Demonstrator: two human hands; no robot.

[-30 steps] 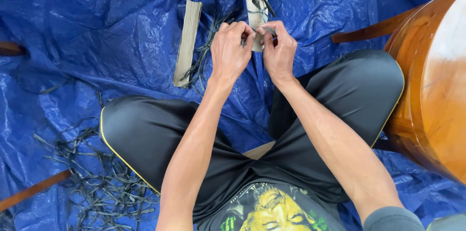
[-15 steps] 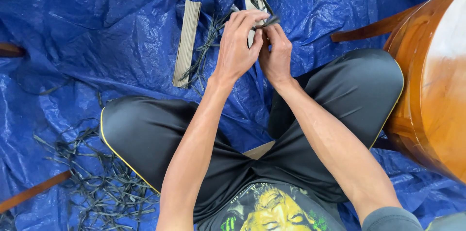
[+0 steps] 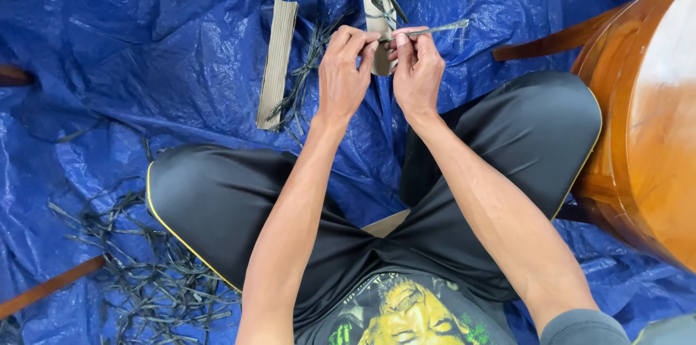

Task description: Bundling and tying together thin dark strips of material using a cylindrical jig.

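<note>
Both hands pinched shut on one thin dark strip [image 3: 428, 29]: left hand [image 3: 346, 73] with thumb and forefinger closed on the near end, right hand [image 3: 415, 73] gripping just beside it, fingertips of the two nearly touching, free end of the strip poking out to the right above the right knuckles. Best done, by the look of it, with the pinch kept close to the working point, steady tension along the strip, and no twist let into it. Just behind the hands, a pale flat slat [image 3: 378, 4] laced with similar strips, lying on the blue tarp [image 3: 145, 40]. Further left, a ribbed cardboard piece [image 3: 277, 62]; by the left knee, a heap of loose dark strips [image 3: 138, 272]; to the right, a polished wooden drum body [image 3: 645, 135].
</note>
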